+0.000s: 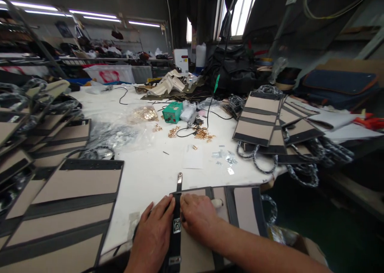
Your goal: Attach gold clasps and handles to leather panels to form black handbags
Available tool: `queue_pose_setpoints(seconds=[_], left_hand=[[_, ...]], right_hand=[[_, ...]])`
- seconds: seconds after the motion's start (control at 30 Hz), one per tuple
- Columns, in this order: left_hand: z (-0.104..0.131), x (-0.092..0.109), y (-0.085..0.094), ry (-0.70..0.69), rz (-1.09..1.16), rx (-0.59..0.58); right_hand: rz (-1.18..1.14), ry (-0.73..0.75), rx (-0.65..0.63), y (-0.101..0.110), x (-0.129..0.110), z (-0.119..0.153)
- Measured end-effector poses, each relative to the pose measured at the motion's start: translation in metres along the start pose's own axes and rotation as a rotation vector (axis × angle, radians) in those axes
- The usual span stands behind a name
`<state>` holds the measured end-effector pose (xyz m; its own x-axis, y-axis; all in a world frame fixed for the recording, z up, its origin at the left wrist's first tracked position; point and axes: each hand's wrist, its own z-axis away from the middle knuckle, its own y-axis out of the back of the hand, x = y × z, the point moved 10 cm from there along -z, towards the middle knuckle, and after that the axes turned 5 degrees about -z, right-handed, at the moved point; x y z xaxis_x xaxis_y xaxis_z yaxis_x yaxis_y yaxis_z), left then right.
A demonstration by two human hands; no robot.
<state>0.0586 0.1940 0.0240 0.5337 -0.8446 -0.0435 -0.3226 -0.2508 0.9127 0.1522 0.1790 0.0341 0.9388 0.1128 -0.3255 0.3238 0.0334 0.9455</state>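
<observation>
A beige bag panel (192, 249) with dark grey bands lies in front of me at the table's near edge. My left hand (154, 229) rests on the panel's dark left strip, fingers stretched out flat. Closed round a tool with a pale rounded handle (217, 203), my right hand (199, 217) bears on the same strip; the tool's tip is hidden under my fingers. Between the hands a square metal fitting (177, 225) sits on the strip, and a smaller metal plate (174, 260) lies lower down. Beyond my fingertips a dark tab with a shiny metal clasp (179, 178) sticks out.
Similar panels pile up at the left (75, 185) and right (258, 117), with wrapped handles. Thin metal plates (230, 160), gold-coloured fittings (204, 134), a white paper sheet (193, 159) and a green box (172, 112) lie on the white table (144, 197). A cable hangs down mid-table.
</observation>
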Motion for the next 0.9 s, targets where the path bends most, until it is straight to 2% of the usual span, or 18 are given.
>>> queue_pose_setpoints(seconds=[0.2, 0.3, 0.37, 0.47, 0.57, 0.6, 0.7, 0.8, 0.9], left_hand=[[-0.002, 0.001, 0.002, 0.008, -0.017, 0.004], [-0.002, -0.002, 0.004, 0.025, 0.017, 0.017], [-0.001, -0.005, 0.006, 0.05, 0.043, 0.035], [0.0, -0.007, 0.007, 0.073, 0.067, 0.051], [0.0, -0.007, 0.008, 0.082, 0.084, 0.051], [0.0, -0.007, 0.009, 0.089, 0.089, 0.052], [0.001, -0.006, 0.011, 0.11, 0.093, 0.057], [0.001, -0.005, 0.013, 0.119, 0.08, 0.064], [0.002, -0.003, 0.011, 0.12, 0.06, 0.052]], right_hand=[[0.116, 0.05, -0.014, 0.001, -0.012, -0.006], [0.11, 0.065, -0.017, 0.01, -0.015, -0.007], [0.075, 0.035, -0.024, 0.021, -0.006, -0.005], [0.005, -0.103, 0.028, 0.047, 0.038, 0.001], [-0.045, -0.319, 0.137, 0.081, 0.114, 0.005], [-0.04, -0.427, 0.153, 0.089, 0.145, 0.007], [-0.01, -0.558, 0.148, 0.106, 0.216, 0.001], [-0.016, -0.596, 0.117, 0.105, 0.257, -0.012], [-0.038, -0.592, 0.082, 0.094, 0.272, -0.024]])
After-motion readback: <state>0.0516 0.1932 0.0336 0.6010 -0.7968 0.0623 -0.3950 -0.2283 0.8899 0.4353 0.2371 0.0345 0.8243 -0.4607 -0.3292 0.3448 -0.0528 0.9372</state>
